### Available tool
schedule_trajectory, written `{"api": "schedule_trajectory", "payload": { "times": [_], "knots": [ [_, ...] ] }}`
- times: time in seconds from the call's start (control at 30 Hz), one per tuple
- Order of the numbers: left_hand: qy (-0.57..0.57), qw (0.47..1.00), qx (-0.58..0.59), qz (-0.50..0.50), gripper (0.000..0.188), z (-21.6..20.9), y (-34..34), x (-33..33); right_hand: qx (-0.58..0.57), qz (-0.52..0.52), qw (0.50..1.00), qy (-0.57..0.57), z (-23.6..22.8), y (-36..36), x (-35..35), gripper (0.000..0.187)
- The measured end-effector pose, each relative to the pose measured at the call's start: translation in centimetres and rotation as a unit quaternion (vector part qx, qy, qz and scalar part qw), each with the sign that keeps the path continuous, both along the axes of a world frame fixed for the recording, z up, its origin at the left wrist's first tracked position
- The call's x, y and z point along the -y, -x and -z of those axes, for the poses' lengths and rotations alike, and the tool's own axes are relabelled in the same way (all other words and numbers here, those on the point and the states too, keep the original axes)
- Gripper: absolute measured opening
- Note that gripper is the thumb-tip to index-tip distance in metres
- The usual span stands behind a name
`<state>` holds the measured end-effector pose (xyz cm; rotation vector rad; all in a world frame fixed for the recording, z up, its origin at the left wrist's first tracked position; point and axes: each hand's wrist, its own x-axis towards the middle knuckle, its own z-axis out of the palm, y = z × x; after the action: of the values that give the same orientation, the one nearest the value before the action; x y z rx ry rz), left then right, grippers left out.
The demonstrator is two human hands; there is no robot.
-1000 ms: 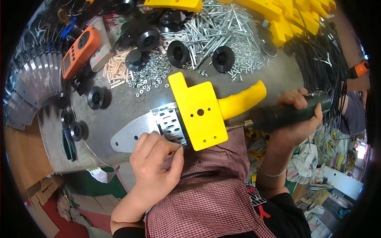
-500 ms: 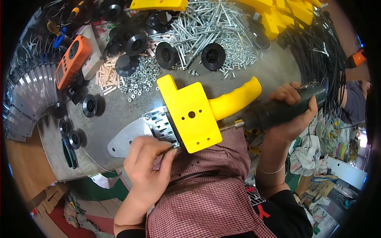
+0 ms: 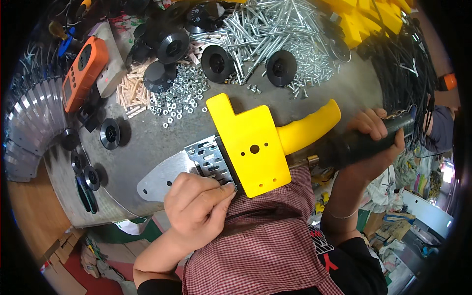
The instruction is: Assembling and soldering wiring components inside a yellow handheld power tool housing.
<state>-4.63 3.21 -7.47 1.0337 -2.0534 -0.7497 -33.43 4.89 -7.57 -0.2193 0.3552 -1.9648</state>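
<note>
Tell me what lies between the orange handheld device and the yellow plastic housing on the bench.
In the head view, between the orange device and the yellow housing lie pale wooden dowels, then loose silver nuts scattered on the grey benchtop.

Setting: assembly workshop. Grey workbench (image 3: 147, 142) heaped with loose screws (image 3: 275, 29), nuts (image 3: 179, 96), black plastic wheels (image 3: 216, 63), stacked yellow housings (image 3: 364, 19) and black cables (image 3: 408, 69). Orange handheld meter (image 3: 83, 73) at bench edge; cardboard and scraps on floor

An orange handheld meter (image 3: 83, 73) with a small dark round-cornered screen lies at the bench's upper left.
</note>
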Motion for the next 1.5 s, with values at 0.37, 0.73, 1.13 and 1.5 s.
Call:
{"api": "schedule_trajectory", "payload": {
  "times": [0.37,0.73,1.13,1.5],
  "knots": [
    [-0.005,1.000,0.003,0.004,0.021,-0.3,-0.1,0.3,-0.032,-0.017,0.999,0.008,-1.4,0.3,0.0,0.037],
    [0.111,0.974,0.196,-0.029,0.070,0.5,-4.0,-0.4,-0.678,0.282,0.631,-0.249,-2.0,3.2,0.9,0.055],
    [-0.012,0.996,0.071,-0.058,0.025,-3.0,-8.3,4.5,-0.892,-0.026,0.452,-0.003,-7.0,-7.1,3.2,0.018],
    [0.072,0.983,0.170,0.003,0.072,0.0,-7.1,1.6,-0.899,-0.016,0.411,0.151,-9.0,-12.1,17.6,0.006]
  ]
}}
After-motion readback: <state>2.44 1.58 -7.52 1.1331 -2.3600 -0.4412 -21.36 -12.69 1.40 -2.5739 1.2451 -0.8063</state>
